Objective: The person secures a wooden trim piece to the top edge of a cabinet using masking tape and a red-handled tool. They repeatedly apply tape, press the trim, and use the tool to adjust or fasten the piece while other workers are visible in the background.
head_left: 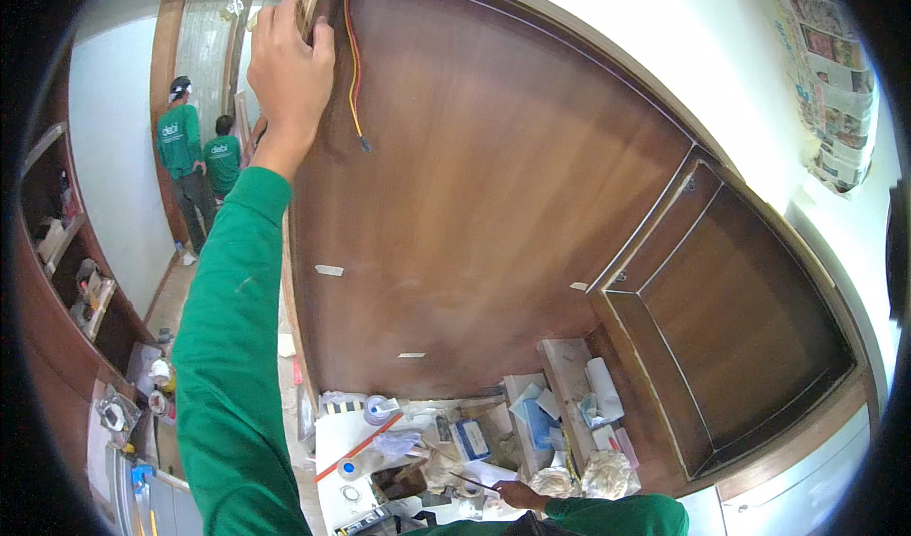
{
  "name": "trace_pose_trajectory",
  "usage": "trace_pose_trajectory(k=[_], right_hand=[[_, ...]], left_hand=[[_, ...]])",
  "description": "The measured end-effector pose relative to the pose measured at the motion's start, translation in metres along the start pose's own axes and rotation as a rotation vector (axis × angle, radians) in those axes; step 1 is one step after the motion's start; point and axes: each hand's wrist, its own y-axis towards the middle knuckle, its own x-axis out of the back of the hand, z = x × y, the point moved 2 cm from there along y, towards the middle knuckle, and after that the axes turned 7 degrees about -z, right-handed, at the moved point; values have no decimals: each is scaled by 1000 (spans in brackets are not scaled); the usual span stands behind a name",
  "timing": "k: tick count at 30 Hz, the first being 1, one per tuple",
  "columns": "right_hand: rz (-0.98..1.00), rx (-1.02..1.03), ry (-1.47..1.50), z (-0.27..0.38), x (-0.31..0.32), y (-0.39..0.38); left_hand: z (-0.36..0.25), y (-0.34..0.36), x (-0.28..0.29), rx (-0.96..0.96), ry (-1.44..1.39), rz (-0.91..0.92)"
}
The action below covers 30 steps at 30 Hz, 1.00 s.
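Observation:
My left arm, in a green sleeve, reaches up across the view. My left hand (pixel 292 76) is closed around the wooden edge (pixel 311 0) at the upper left of a large brown cabinet, fingers on the outer side and thumb near the inside. Below, by the cluttered white worktop (pixel 332 436), my right hand (pixel 520 494) is closed on a thin dark pointed tool (pixel 473 482); its exact kind is too small to tell. The brown back panel (pixel 455 204) fills the middle. Red and yellow wires (pixel 356 71) hang down it beside my left hand.
Paper, plastic wrap, a tape roll (pixel 349 468) and a blue-and-white box (pixel 470 439) crowd the worktop. An open brown compartment (pixel 750 318) stands at the right. Two people in green shirts, one standing person (pixel 178 147) and one lower person (pixel 223 157), are at the far left. Shelves (pixel 71 242) line the left side.

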Motion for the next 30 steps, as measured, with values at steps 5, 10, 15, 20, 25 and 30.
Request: trace_pose_trajectory(k=[5, 10, 15, 20, 25, 30], right_hand=[[-122, 1, -99, 12, -17, -39], [-276, 95, -116, 27, -47, -57], [-599, 117, -444, 31, -50, -69], [-876, -15, -660, 44, -22, -73], [-1101, 330, -579, 149, 15, -64], [-1277, 718, -804, 335, 27, -66]], left_hand=[[2, -8, -2, -4, -27, -15], [-16, -1, 15, 116, -120, 16], [-13, -3, 14, 153, -232, 0], [-11, -8, 12, 141, -263, -33], [-2, -3, 17, 48, -150, 16], [1, -4, 13, -35, -112, 137]])
